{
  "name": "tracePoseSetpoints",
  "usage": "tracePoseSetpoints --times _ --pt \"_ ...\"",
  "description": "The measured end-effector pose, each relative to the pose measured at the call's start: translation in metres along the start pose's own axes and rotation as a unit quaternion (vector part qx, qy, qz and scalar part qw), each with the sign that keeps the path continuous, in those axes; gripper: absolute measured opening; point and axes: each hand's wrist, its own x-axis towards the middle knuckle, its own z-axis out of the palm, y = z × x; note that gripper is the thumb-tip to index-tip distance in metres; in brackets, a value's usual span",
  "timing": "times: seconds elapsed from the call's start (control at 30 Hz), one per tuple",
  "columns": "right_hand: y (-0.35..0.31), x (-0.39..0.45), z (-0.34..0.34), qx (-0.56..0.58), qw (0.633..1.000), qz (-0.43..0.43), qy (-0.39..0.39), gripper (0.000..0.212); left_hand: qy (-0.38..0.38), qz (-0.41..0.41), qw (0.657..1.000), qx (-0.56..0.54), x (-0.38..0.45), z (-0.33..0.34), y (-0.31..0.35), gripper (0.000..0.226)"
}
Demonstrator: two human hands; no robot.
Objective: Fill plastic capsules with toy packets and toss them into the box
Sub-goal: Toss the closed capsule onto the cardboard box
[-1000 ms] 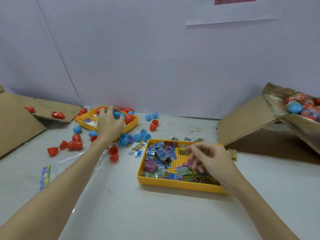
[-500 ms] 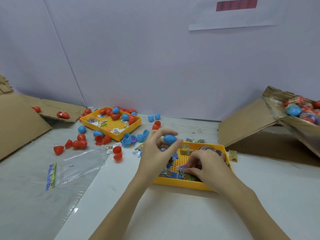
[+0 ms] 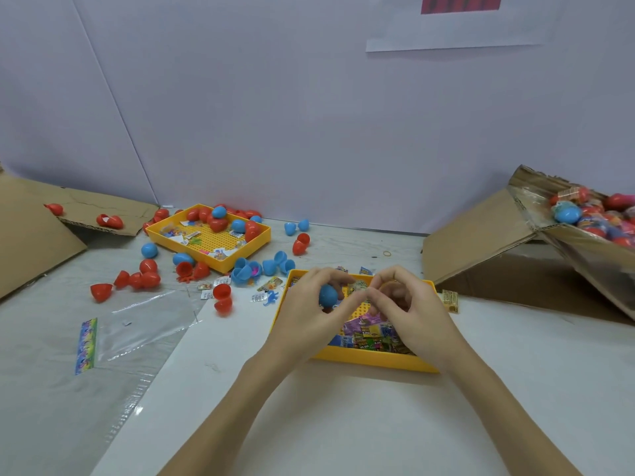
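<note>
Box [image 3: 584,231] already holds plenty of filled capsules. Left hand [image 3: 311,312] grips a blue capsule half [image 3: 328,295], right hand [image 3: 409,304] fingers pinch a packet [image 3: 357,288]; lots of empties left on the tabletop [image 3: 343,424].

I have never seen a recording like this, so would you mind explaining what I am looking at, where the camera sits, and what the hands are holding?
There is no machine here: a person works with two bare hands, and the single wide-angle camera is worn on their head, looking forward and down. The left hand grips a blue capsule half. The right hand pinches a small toy packet beside it, apparently about to put it in. Both hands hover over the near yellow tray, which holds colourful toy packets. A second yellow tray farther back on the left holds red and blue capsule halves, with more scattered on the table around it. A clear plastic bag lies on the left. The cardboard box on the right already holds capsules.
</note>
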Motion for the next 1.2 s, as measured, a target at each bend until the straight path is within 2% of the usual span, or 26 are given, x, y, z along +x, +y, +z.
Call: tracePoseSetpoints --times 0.1,0.23,0.3,0.4,0.5,0.63,0.77,1.0,1.2 --pt "0.000 -0.001 -0.002 0.034 0.999 -0.009 -0.035 0.007 -0.005 -0.021 0.999 -0.050 0.004 -0.005 0.000 0.014" --pt "-0.004 0.002 0.000 0.116 0.992 0.057 0.005 0.041 -0.002 -0.073 0.986 -0.150 0.003 -0.008 0.002 0.003" --pt "-0.004 0.005 -0.002 0.182 0.978 0.100 0.016 0.056 0.018 -0.040 0.989 -0.143 0.003 -0.009 0.003 0.007" --pt "-0.005 0.007 -0.006 0.229 0.962 0.146 -0.009 0.075 0.041 0.086 0.993 -0.067 0.002 -0.009 0.002 0.009" --pt "-0.009 0.006 -0.008 0.213 0.964 0.146 -0.058 0.062 0.070 0.215 0.973 0.047 0.002 -0.008 0.000 0.013" --pt "-0.011 -0.001 -0.009 0.147 0.982 0.079 -0.086 0.025 0.069 0.275 0.952 0.116 0.002 -0.009 -0.003 0.012" --pt "-0.012 -0.002 -0.011 0.154 0.982 0.090 -0.068 0.018 0.062 0.283 0.949 0.124 0.002 -0.013 -0.003 0.014" --pt "-0.010 -0.002 -0.011 0.139 0.983 0.092 -0.074 0.020 0.042 0.268 0.950 0.153 0.004 -0.017 -0.007 0.021" --pt "-0.007 0.000 -0.011 0.162 0.979 0.100 -0.069 0.024 0.072 0.252 0.955 0.138 0.005 -0.016 -0.009 0.016"
